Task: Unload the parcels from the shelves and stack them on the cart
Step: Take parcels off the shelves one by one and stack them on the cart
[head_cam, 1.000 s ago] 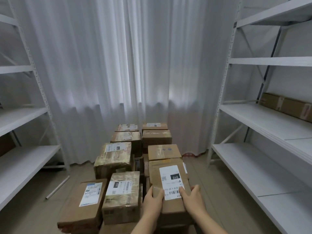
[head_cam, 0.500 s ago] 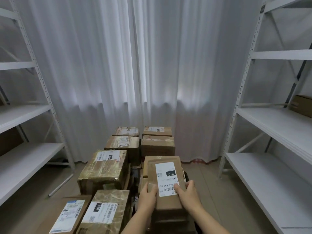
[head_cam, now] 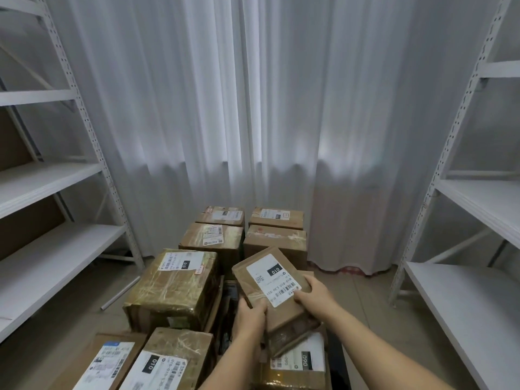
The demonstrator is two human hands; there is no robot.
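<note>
I hold a small brown parcel [head_cam: 270, 280] with a white label marked 010, tilted and turned a little to the left, above the cart's right-hand row. My left hand [head_cam: 250, 316] grips its near left edge. My right hand [head_cam: 315, 295] grips its right side, thumb on the label. Under it lies another parcel [head_cam: 298, 361] with a white label. Several taped cardboard parcels [head_cam: 174, 288] stand stacked on the cart in two rows. The cart itself is hidden beneath them.
White metal shelves stand on the left [head_cam: 56, 249] and on the right [head_cam: 464, 299], their boards bare. A brown box [head_cam: 22, 229] shows behind the left shelf. White curtains [head_cam: 253, 122] close the far end. Tiled floor runs beside the stack.
The view has drawn nearer to the stack. The parcel in my hands has risen slightly and rotated counter-clockwise, its far end now pointing left. The brown box on the right shelf has left the view.
</note>
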